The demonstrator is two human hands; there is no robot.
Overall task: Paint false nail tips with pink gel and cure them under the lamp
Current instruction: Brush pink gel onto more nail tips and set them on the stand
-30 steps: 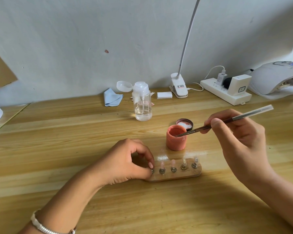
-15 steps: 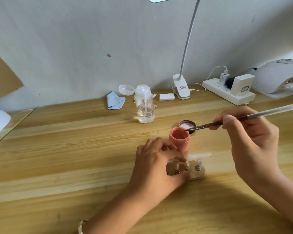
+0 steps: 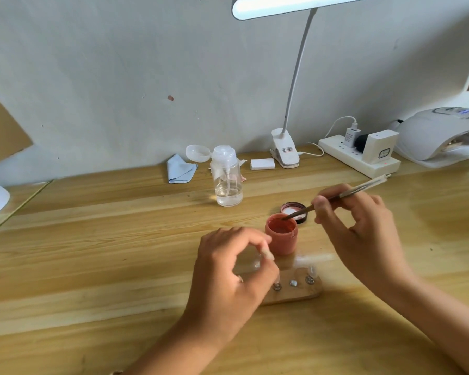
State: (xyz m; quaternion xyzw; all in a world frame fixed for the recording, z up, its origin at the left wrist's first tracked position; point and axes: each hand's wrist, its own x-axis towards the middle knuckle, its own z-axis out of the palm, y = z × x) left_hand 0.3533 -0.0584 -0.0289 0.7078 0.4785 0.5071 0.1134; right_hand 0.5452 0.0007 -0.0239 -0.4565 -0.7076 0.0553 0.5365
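My right hand (image 3: pixel 363 239) grips the gel brush (image 3: pixel 360 188) like a pen, thumb and fingers curled round the shaft, with the bristles dipped into the pink gel pot (image 3: pixel 281 240). I judge this to be the loading step. I should take only a small bead, wipe the excess on the pot's rim, and lift out level so nothing drips on the desk (image 3: pixel 92 253).

My left hand (image 3: pixel 228 274) hovers just in front and left of the pot, fingers curled over the wooden holder (image 3: pixel 301 293). Blur hides whether they pinch a stand, so I cannot tell.

The holder lies just in front of the pot, 3 metal studs showing. The nail tips (image 3: pixel 312 270) I can make out on it look clear, seemingly unpainted. The lid (image 3: pixel 295 209) lies just behind the pot, and the curing lamp (image 3: pixel 439 136) sits well behind and right of it.
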